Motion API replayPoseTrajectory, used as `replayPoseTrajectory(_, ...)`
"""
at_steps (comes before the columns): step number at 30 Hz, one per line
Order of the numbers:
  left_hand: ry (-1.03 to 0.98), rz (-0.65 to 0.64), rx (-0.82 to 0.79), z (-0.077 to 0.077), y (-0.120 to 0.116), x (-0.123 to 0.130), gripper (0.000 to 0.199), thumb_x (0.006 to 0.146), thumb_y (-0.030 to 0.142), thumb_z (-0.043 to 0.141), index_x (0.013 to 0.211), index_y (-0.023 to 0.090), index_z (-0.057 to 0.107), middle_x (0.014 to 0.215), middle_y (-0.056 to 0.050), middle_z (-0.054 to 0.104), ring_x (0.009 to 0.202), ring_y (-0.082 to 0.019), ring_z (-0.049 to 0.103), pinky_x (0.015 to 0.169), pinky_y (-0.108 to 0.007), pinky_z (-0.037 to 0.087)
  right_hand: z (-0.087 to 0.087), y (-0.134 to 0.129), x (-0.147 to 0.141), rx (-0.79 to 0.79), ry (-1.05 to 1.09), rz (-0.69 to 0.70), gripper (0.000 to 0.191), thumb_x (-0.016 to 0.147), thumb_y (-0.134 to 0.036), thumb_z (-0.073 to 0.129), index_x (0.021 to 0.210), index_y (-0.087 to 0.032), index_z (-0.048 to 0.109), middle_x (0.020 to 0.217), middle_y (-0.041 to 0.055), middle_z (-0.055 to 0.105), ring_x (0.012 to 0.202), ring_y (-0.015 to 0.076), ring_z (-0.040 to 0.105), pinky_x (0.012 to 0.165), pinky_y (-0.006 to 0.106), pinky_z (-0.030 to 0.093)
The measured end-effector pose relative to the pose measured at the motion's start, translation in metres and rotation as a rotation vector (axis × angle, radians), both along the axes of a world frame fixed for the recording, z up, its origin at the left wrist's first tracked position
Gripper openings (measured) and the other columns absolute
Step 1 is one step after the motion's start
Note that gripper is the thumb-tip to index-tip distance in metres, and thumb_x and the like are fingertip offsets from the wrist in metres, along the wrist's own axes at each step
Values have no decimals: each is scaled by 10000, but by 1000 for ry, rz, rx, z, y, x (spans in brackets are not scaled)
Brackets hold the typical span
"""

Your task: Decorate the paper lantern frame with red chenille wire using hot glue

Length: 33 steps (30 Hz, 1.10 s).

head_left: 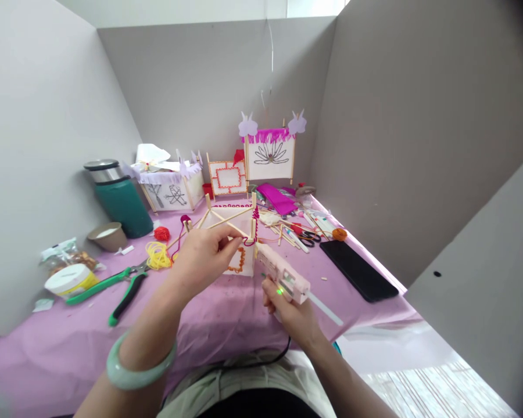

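Note:
My left hand (207,255) is closed in a pinch on dark magenta yarn (249,242) at the near right corner of a small wooden-stick lantern frame (239,223). White panels cover the frame's sides, and orange yarn (243,259) outlines a shape on the near panel. In my right hand (287,307) is a pale pink hot glue gun (283,270), its nozzle pointing up at that same corner. A green light glows on it, and a white glue stick (326,307) sticks out of its back. Whether the nozzle touches the frame I cannot tell.
Green-handled pliers (128,284), yellow yarn (158,255) and a teal tumbler (124,206) stand or lie left. Right are scissors (309,237), loose sticks (287,239) and a black phone (357,270). Decorated lanterns (174,194) stand behind, below grey partition walls (218,81).

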<state>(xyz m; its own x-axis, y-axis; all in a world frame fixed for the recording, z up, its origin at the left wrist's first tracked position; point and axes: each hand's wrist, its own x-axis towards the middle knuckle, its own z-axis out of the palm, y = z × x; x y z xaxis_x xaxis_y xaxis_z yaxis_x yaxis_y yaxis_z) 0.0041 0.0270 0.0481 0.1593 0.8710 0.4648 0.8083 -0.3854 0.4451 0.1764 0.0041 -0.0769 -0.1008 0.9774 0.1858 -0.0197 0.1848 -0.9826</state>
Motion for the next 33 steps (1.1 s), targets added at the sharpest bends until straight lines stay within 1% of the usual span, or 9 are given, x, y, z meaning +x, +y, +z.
replayPoseTrajectory(3,-9,-20,-26,2,6,1,227,823,309,528,807,205,729,491,48,499,458,-83,375,495,-224,260,1,-3,0,15,-26,-1,349,833,-530,610,744,-193,610,589,2,570,528,153,547,529,274,457)
replayPoseTrajectory(6,-8,-33,-43,3,10,2,223,819,298,525,772,197,718,511,43,515,466,-83,385,503,-222,271,8,-6,-3,73,-78,-5,324,841,-504,600,736,-197,590,591,-1,564,537,153,546,535,275,447)
replayPoseTrajectory(9,-1,-18,-42,5,12,3,221,813,295,528,741,189,707,513,36,533,478,-90,412,516,-223,287,14,-6,-6,107,-107,-14,298,846,-483,595,740,-205,581,589,-4,562,529,153,535,521,274,431)
replayPoseTrajectory(15,-12,-1,-46,9,10,2,218,809,287,535,778,183,724,506,32,537,483,-95,421,520,-223,291,20,-6,-11,120,-128,-63,282,845,-453,604,695,-216,575,556,-6,562,509,154,522,500,270,408)
replayPoseTrajectory(19,-16,-4,-53,8,8,-1,221,810,292,539,768,176,722,506,35,527,470,-85,394,501,-219,274,23,-6,-13,90,-162,-80,305,828,-444,615,641,-211,555,515,-20,539,468,137,497,462,250,382)
replayPoseTrajectory(22,-15,-18,-63,7,8,-3,229,814,302,538,785,171,723,522,31,539,475,-85,395,495,-219,277,25,-7,-14,106,-194,-104,321,829,-439,605,620,-200,553,517,-19,545,472,132,504,462,237,386)
replayPoseTrajectory(28,-13,-18,-68,6,9,-6,234,820,323,538,805,177,720,580,17,589,504,-91,436,500,-219,299,20,-9,-15,154,-245,-174,353,842,-448,599,598,-197,561,464,-32,507,437,124,488,440,224,379)
replayPoseTrajectory(33,-4,-21,-66,6,9,-6,228,820,319,539,788,175,713,596,13,606,520,-94,460,510,-219,312,15,-7,-17,198,-258,-210,344,844,-436,606,601,-196,560,482,-21,532,440,126,493,440,223,376)
